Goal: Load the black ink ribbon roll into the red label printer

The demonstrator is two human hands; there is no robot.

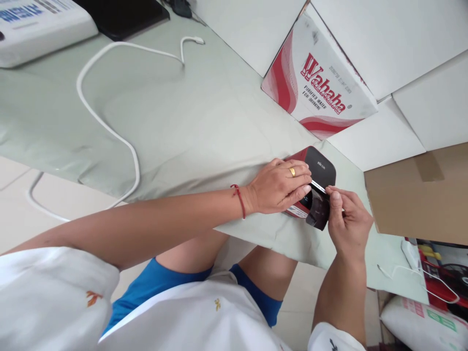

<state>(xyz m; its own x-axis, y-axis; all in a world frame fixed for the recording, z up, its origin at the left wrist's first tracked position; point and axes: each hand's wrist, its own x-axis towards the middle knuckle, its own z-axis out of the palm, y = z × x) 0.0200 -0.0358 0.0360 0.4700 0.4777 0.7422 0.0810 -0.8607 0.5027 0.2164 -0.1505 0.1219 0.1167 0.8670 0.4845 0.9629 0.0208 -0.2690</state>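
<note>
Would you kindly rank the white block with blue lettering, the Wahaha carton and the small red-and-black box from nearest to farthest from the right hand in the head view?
1. Small red-and-black box: at the fingertips of the right hand, on its left.
2. Wahaha carton: beyond the box, toward the top.
3. White block: upper left corner.

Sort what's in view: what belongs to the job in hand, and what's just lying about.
In the job:
- red-and-black box, with its dark flap
- left hand, laid on the box
- right hand, fingers at its edge

Apparently just lying about:
- white cable
- black slab
- Wahaha carton
- brown carton
- sack
</note>
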